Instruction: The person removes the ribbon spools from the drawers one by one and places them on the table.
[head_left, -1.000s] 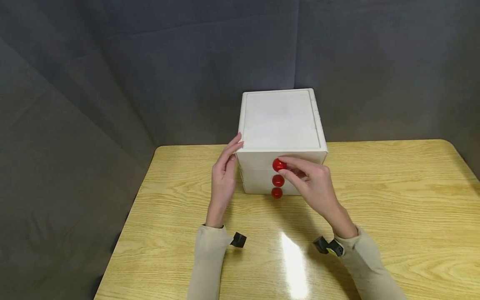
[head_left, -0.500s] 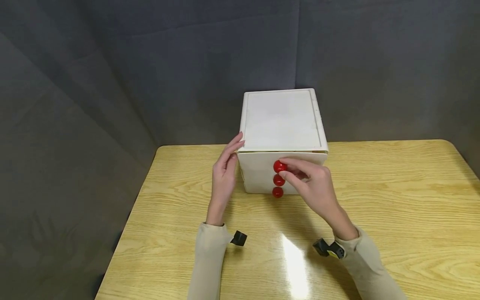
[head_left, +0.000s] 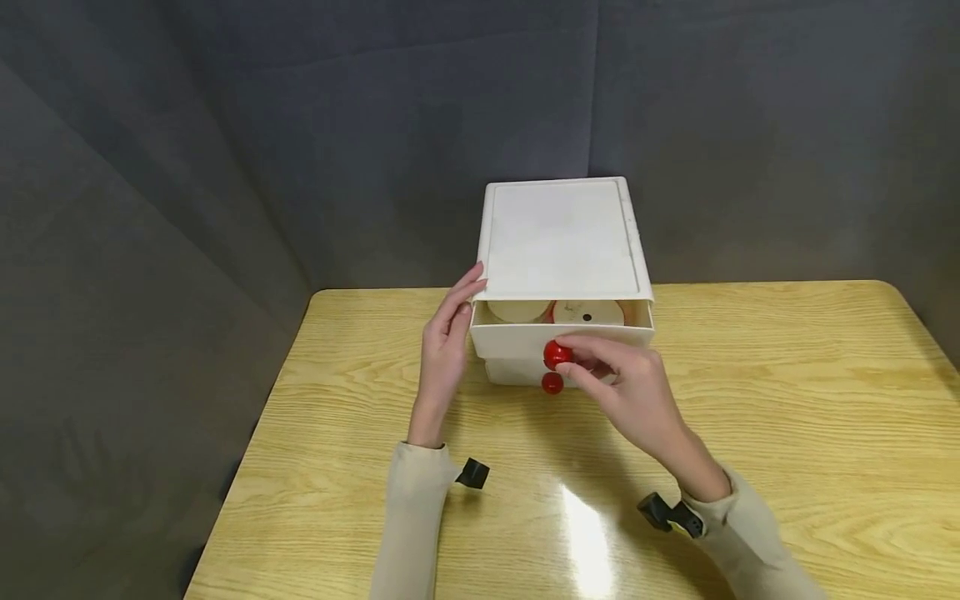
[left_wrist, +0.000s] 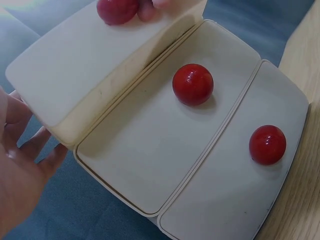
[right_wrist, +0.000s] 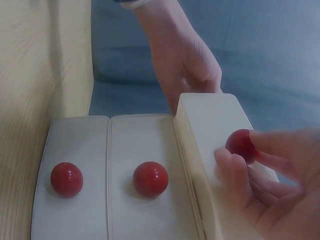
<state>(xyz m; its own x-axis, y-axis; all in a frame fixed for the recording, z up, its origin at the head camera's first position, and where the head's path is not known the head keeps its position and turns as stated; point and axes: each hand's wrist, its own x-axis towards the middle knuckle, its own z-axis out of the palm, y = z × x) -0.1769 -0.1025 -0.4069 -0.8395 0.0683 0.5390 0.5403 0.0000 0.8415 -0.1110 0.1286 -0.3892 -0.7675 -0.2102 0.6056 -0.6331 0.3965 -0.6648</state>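
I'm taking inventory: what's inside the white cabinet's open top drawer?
A pale round object sits left of a red-edged pale round one with a dark spot. The white drawer front hides their lower parts; the white cabinet top covers the back.

There was one table (head_left: 315,433) and one white box (head_left: 561,237) with three drawers (left_wrist: 145,135), one pulled out and two closed. The drawers had three red knobs (left_wrist: 193,84), one on each. Two round things (head_left: 519,312) showed in the top drawer (head_left: 510,340). There was one left hand (head_left: 444,342), one right hand (head_left: 632,382) and two sleeves (head_left: 416,500)
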